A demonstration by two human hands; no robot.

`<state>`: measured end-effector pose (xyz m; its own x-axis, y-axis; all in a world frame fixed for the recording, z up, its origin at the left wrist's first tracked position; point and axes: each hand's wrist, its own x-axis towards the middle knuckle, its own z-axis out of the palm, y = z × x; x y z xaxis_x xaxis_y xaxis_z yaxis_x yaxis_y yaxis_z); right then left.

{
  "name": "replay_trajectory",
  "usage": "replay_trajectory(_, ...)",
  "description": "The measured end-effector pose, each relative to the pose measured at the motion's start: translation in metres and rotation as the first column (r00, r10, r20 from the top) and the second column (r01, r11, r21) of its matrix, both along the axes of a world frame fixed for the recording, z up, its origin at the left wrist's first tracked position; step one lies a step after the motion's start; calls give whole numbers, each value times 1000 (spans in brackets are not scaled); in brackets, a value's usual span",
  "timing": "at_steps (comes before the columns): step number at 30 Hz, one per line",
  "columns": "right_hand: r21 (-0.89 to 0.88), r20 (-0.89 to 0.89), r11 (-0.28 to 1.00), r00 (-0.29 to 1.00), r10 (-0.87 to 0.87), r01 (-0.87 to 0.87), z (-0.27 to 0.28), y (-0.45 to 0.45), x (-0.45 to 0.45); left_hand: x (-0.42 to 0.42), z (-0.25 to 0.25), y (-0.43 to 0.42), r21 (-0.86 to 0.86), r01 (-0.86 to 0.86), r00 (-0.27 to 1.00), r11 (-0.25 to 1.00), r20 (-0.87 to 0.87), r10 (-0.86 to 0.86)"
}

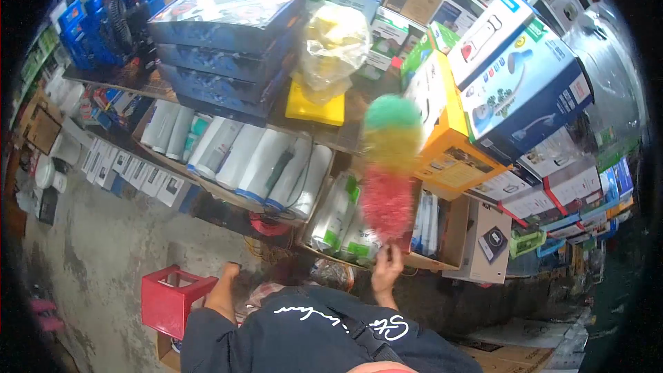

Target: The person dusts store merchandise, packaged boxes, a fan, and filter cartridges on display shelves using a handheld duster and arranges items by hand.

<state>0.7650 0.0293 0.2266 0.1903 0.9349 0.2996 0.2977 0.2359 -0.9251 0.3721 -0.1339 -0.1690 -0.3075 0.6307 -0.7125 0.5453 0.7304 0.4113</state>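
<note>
My right hand (387, 269) is closed around the lower end of a fluffy duster (391, 166). The duster stands upright, green at the top, yellow in the middle and red below, blurred by motion. It is in front of the shelf edge, beside an orange-yellow box (442, 128). Low on the left, my left hand (231, 271) hangs near a red plastic stool (176, 297). Its fingers are hidden, so its grip does not show.
Stacked blue boxes (221, 62) and a yellow item with a plastic bag (315, 102) stand on the shelf. Below are cartons of white rolled packages (242, 159). Large boxed appliances (525, 86) crowd the right. Concrete floor (103, 255) shows at left.
</note>
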Motion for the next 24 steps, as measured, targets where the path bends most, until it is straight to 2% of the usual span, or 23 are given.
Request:
replay_trajectory(1,-235,-199,966,978,66,-113,-1,-14,-9,1,-5,-2,18,347,934,938,-99,-344)
replay_trajectory(2,-277,-288,945,953,91,-174,-2,-15,-13,1,-7,-8,-7,654,741,757,-194,-642)
replay_trajectory(4,-310,-485,889,860,157,-337,22,-1,-25,31,15,11,-232,494,851,838,-67,-521)
replay_trajectory(5,-320,-541,873,827,151,-369,42,13,-30,40,0,5,-148,299,953,943,-2,-303)
replay_trajectory(6,-271,-605,848,766,218,-456,51,30,-31,46,-13,9,-89,125,990,988,76,-118)
replay_trajectory(8,-193,-593,826,733,332,-530,75,61,-39,67,-27,12,-11,-200,948,980,252,196)
replay_trajectory(9,-175,-535,819,751,388,-547,91,70,-44,79,-2,12,28,-217,939,976,279,201)
replay_trajectory(10,-180,-624,801,696,356,-571,92,78,-45,83,35,19,65,-243,928,968,307,212)
replay_trajectory(11,-185,-670,769,651,356,-612,90,80,-41,82,47,24,131,-145,955,981,279,104)
replay_trajectory(12,-174,-691,764,629,355,-622,88,77,-42,82,48,26,45,-247,926,968,306,222)
replay_trajectory(13,-210,-656,756,663,361,-620,80,69,-40,82,56,31,-40,-343,884,938,325,337)
replay_trajectory(14,-247,-618,749,695,367,-615,69,58,-35,82,64,28,71,-400,876,914,324,358)
replay_trajectory(16,-344,-612,730,730,302,-590,37,30,-26,69,35,24,113,-400,896,909,255,362)
replay_trajectory(17,-449,-598,722,778,194,-526,7,18,-16,66,39,17,124,-392,905,912,231,357)
replay_trajectory(18,-444,-669,722,733,127,-531,-21,2,-2,60,44,12,129,-389,910,912,210,358)
replay_trajectory(19,-477,-644,757,764,45,-446,-24,-19,-1,55,46,6,20,-461,868,887,220,446)
replay_trajectory(20,-532,-495,788,869,7,-309,-29,-33,-2,51,47,0,-89,-526,819,846,215,532)
replay_trajectory(21,-507,-449,830,893,-24,-233,-45,-45,-1,53,56,-6,-94,-561,796,823,213,567)
replay_trajectory(22,-473,-415,868,908,-68,-151,-65,-54,2,49,67,-13,-97,-532,826,841,159,540)
replay_trajectory(23,-198,-320,968,944,86,-156,-82,-54,2,39,74,-20,-100,-490,861,866,99,499)
replay_trajectory(24,-175,-148,961,971,189,-214,-81,-57,2,34,63,-26,-142,-515,838,845,126,531)
